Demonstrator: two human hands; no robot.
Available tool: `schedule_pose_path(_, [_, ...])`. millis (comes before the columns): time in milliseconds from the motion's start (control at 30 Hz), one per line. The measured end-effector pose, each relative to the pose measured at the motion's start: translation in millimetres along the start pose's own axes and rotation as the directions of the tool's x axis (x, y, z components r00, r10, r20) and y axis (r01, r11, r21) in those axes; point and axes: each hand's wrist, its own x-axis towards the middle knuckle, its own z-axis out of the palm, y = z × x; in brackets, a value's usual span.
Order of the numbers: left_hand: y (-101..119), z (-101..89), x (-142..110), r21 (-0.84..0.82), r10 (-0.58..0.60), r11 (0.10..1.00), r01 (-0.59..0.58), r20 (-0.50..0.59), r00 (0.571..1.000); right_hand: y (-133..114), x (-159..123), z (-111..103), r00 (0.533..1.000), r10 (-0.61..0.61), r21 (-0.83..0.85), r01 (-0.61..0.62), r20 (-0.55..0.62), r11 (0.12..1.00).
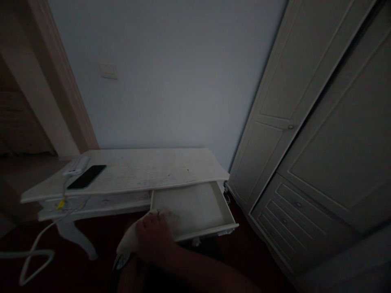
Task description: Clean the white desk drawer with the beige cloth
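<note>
An off-white, soft-looking bundle, perhaps cloth or a bag, is in front of the desk, at the left front corner of the pulled-out drawer. My right hand reaches in from the lower right, its fingers curled over the bundle; motion blurs them. Below it, in deep shade, my left hand is close under the bundle, and its fingers are hidden. Thin dark and light strands, possibly cords, hang by the bundle's lower end. The drawer's inside shows a bare pale bottom.
On the white desk lie a black phone and a white box-like device. A white cable with a yellow tag hangs off the left front edge. A wardrobe stands at the right.
</note>
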Motion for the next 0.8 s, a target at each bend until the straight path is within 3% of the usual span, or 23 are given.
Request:
schedule_pose_path(167, [-21,27.1,5,-0.231,-0.167,0.959,0.164,0.008,0.986,40,51,-10,0.993,0.12,-0.016,-0.12,-0.019,0.993])
schedule_pose_path(267, [-18,26.9,2,-0.209,-0.152,0.968,0.142,-0.034,0.988,58,59,-2,0.99,0.138,0.024,-0.137,-0.012,0.99])
schedule_pose_path(400, [-5,18.8,19,-0.074,-0.024,0.997,0.014,-0.136,0.99,84,33,13,0.989,-0.016,0.285,-0.026,0.144,0.958])
schedule_pose_path(533, [3,8.9,44,0.163,0.266,0.957,-0.24,-0.171,0.949,134,-9,12,0.927,-0.126,0.487,-0.067,0.354,0.871])
schedule_pose_path(667, [12,3.9,70,0.293,0.493,0.834,-0.467,-0.019,0.87,182,-44,-11,0.857,-0.042,0.29,-0.127,0.513,0.949])
schedule_pose_path(733, [19,5.2,82,0.253,0.526,0.807,-0.534,0.102,0.844,200,-58,-24,0.858,0.099,0.101,-0.172,0.504,0.98])
schedule_pose_path(800, [29,8.7,93,0.178,0.509,0.815,-0.551,0.233,0.829,214,-70,-34,0.863,0.274,-0.062,-0.274,0.425,0.96])
